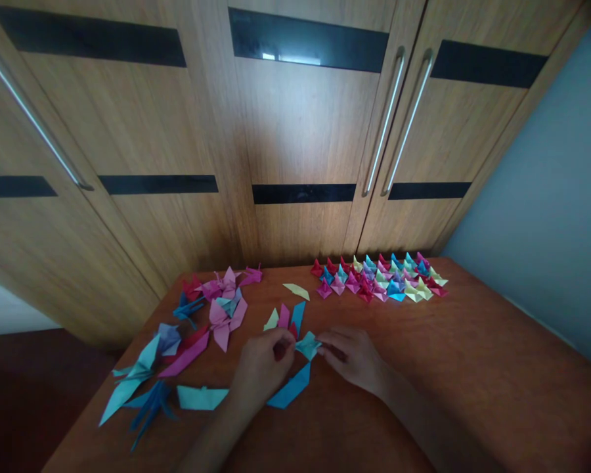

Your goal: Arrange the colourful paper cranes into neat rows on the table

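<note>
Between my two hands is a light teal folded paper piece (pixel 308 345), pinched at its left side by my left hand (pixel 266 361) and at its right tip by my right hand (pixel 352 358). Both hands are closed at the fingertips. Just below lies a blue folded paper strip (pixel 290 387) on the table. Behind my left hand stick out a blue strip (pixel 298 317), a pink strip (pixel 284 316) and a pale yellow one (pixel 272 320); their lower ends are partly hidden by my fingers. A red bit of paper also shows there.
Several small folded paper boats (pixel 379 279) stand in rows at the table's back right. Origami flowers and cranes (pixel 226 315) cover the left side. A pale yellow piece (pixel 296 290) and a mint strip (pixel 201 397) lie on the brown table (pixel 473 368). Wooden cabinets (pixel 300 125) rise behind.
</note>
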The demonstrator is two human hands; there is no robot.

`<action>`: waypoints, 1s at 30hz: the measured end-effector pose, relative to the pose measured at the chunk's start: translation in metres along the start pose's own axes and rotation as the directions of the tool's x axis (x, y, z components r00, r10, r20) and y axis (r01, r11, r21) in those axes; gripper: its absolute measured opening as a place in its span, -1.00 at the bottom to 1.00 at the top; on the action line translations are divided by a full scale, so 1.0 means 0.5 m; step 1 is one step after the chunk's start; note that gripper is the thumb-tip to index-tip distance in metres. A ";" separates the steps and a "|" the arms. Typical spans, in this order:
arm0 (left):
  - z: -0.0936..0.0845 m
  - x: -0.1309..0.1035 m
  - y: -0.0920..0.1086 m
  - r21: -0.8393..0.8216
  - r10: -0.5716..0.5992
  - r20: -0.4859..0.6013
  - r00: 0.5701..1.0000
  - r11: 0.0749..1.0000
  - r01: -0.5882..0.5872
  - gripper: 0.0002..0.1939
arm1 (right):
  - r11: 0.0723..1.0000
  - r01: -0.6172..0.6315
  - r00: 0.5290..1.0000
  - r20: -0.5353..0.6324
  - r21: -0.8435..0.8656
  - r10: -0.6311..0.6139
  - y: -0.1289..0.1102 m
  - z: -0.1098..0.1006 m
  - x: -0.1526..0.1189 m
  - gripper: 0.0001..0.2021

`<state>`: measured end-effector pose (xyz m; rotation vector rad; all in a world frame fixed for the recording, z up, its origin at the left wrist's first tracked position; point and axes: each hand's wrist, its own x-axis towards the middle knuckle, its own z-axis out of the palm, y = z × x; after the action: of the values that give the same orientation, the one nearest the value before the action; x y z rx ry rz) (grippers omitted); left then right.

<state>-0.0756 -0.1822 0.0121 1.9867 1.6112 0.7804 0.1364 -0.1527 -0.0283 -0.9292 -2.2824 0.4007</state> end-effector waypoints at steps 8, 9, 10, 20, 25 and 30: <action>0.010 -0.004 -0.007 -0.023 0.075 0.011 0.997 0.997 -0.074 -0.89 | 0.989 -0.088 0.995 0.050 0.118 0.082 0.011 -0.006 0.000 -0.79; 0.010 -0.005 -0.009 -0.023 0.093 0.010 0.996 0.995 -0.093 -0.89 | 0.981 -0.108 0.993 0.056 0.159 0.101 0.014 -0.006 0.001 -0.78; 0.011 -0.005 -0.011 -0.026 0.111 0.011 0.994 0.994 -0.110 -0.89 | 0.971 -0.129 0.991 0.061 0.199 0.119 0.017 -0.007 0.001 -0.77; 0.006 -0.010 -0.004 -0.202 0.198 0.052 0.979 0.962 -0.184 -0.86 | 0.784 -0.287 0.958 0.187 0.550 0.219 0.044 -0.012 0.003 -0.70; 0.002 -0.011 0.002 -0.260 0.216 0.056 0.975 0.946 -0.195 -0.87 | 0.623 -0.368 0.930 0.254 0.690 0.268 0.049 -0.009 0.000 -0.69; 0.014 -0.012 -0.006 -0.273 0.279 0.030 0.960 0.926 -0.261 -0.85 | 0.603 -0.438 0.898 0.299 0.666 0.322 0.062 -0.005 -0.003 -0.68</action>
<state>-0.0738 -0.1874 0.0044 2.0336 1.1368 0.9646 0.1548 -0.1320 -0.0423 -0.9555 -1.7378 1.4920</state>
